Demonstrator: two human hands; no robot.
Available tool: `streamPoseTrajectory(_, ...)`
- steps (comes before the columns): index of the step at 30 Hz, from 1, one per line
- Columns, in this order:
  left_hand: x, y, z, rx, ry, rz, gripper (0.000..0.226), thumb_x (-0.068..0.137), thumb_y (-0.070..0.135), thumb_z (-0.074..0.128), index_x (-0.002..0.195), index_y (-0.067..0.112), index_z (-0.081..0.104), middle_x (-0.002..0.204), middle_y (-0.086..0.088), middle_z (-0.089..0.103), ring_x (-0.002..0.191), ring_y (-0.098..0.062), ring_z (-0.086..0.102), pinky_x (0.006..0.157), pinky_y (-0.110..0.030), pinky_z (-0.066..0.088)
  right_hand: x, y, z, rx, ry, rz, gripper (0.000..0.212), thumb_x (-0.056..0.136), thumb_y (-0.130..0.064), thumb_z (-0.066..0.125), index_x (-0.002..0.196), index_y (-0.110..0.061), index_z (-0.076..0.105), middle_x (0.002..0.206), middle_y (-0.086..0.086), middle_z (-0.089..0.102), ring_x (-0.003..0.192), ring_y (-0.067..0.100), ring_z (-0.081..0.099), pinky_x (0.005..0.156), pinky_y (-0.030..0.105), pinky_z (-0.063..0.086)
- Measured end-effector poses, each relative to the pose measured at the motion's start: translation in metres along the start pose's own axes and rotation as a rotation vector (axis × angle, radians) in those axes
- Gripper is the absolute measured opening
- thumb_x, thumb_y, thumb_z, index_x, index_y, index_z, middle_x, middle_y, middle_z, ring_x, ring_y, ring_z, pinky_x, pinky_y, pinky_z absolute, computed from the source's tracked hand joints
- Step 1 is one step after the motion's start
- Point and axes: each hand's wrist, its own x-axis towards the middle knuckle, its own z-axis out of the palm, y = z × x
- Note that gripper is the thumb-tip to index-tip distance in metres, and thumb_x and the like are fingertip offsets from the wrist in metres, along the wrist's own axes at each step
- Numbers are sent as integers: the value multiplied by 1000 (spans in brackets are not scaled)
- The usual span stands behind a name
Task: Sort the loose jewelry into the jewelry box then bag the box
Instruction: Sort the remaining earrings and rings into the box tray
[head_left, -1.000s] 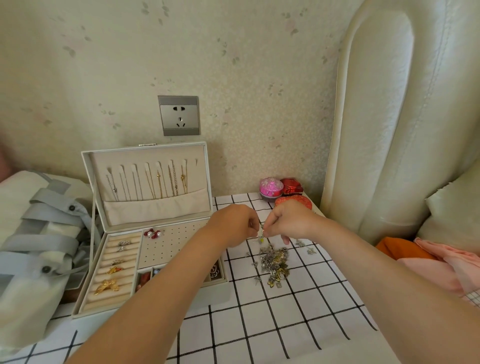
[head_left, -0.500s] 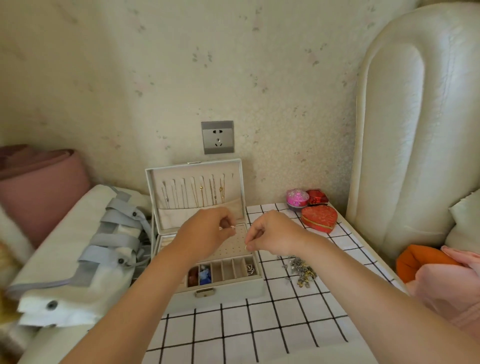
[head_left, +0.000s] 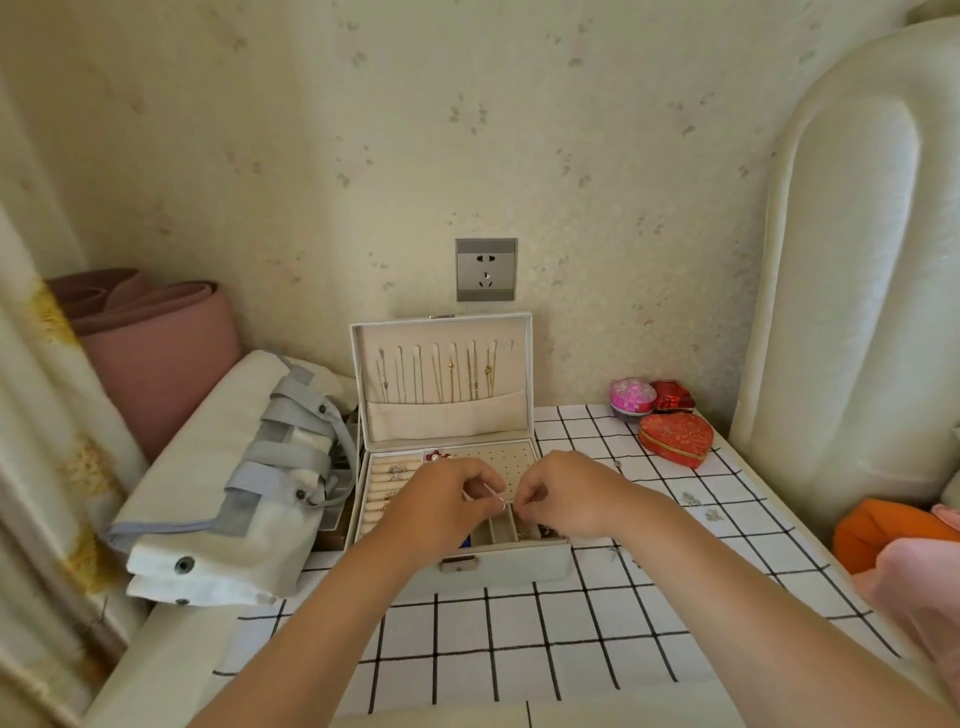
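The white jewelry box (head_left: 519, 564) stands open on the checked tablecloth, with necklaces hanging in its raised lid (head_left: 447, 374). Rings sit in the left rolls and a red-and-pearl piece (head_left: 436, 457) lies on the perforated earring panel (head_left: 506, 457). My left hand (head_left: 441, 501) and my right hand (head_left: 569, 493) hover close together over the front compartments. Between their fingertips they pinch a small silver piece of jewelry (head_left: 497, 499). A few loose pieces (head_left: 691, 499) lie on the cloth to the right. The white bag with grey straps (head_left: 244, 483) lies left of the box.
A red heart-shaped box (head_left: 675, 439), a pink round box (head_left: 631, 396) and a small red box (head_left: 672, 397) stand at the back right. A padded headboard (head_left: 852, 260) rises on the right, with orange and pink cloth (head_left: 883, 535) below. A pink rolled mat (head_left: 156, 343) leans at the left wall.
Both hands moved left from the jewelry pile on the cloth to above the box, carrying the small piece. The view pulled back and turned left.
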Motion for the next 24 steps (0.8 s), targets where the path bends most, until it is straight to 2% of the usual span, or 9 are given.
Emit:
streamPoseTrajectory(3,4,3,7,25,-32,1,5,87,30,72,87,34,72,81,15,67,77,-4,63,80,-32,56,4,4,-9,-38,87,35,14,88,-34,64,74,-34,68,84,-16,66,86,8,63,80,32,54)
streamPoseTrajectory(6,7,8,16,20,-86,14,7,85,32,72,82,37,72,84,17,68,77,-6,65,76,-37,59,4,6,-9,-113,78,83,21,85,-39,64,67,-28,66,75,-11,64,76,10,60,69,30,50)
streamPoseTrajectory(9,11,10,21,103,-81,47,2,84,31,74,83,33,75,86,16,64,83,-5,59,84,-35,55,5,4,-4,-134,35,121,21,81,-41,65,76,-22,75,78,-5,70,79,16,65,70,32,52)
streamPoseTrajectory(12,12,10,20,210,-69,110,5,84,35,72,86,33,77,86,16,61,90,-9,53,87,-34,49,8,4,-2,-139,34,136,21,80,-41,67,81,-23,78,82,-6,72,82,15,66,71,31,54)
streamPoseTrajectory(16,10,11,17,285,-87,151,14,91,33,65,98,32,77,91,11,62,89,-8,54,80,-27,48,11,3,-1,-158,37,146,26,79,-44,66,77,-20,76,80,-3,72,79,16,66,67,31,52)
streamPoseTrajectory(20,8,5,13,363,-31,178,22,94,32,59,113,31,69,105,9,61,103,-12,51,87,-29,45,9,-3,2,-211,26,152,29,78,-44,64,80,-17,74,79,0,71,79,19,67,63,29,49)
streamPoseTrajectory(24,5,0,13,429,-31,217,37,92,38,60,127,27,60,118,7,57,114,-14,44,96,-30,41,8,-12,6,-310,45,148,19,77,-35,64,83,-19,70,79,-3,66,75,16,62,60,25,44)
